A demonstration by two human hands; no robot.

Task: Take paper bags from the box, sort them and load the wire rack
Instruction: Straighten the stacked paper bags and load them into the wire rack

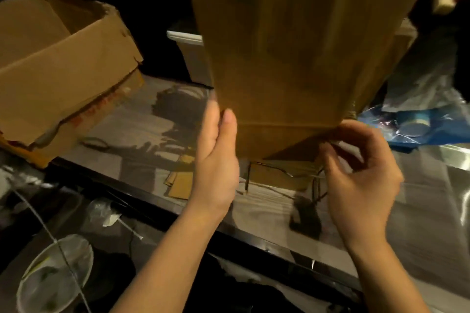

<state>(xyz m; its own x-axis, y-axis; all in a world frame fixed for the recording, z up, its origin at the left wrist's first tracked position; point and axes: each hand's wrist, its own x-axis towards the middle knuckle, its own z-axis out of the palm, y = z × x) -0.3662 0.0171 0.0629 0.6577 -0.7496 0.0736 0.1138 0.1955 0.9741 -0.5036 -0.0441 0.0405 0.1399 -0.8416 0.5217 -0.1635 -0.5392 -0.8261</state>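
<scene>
Paper bag [292, 46] is hanging upright (long axis vertical) directly above the wire rack [284, 175]; left hand [216, 150] is gripping its left edge, right hand [361, 168] pinching its lower corner.

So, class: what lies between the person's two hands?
In the head view, the lower end of the bags lies between the left hand and the right hand; both hold its edges. The rack sits just below.

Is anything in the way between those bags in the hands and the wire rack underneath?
Nothing visible. The left hand and right hand hold the bags directly above the rack. Only brown paper, perhaps bags already loaded, shows inside it.
</scene>
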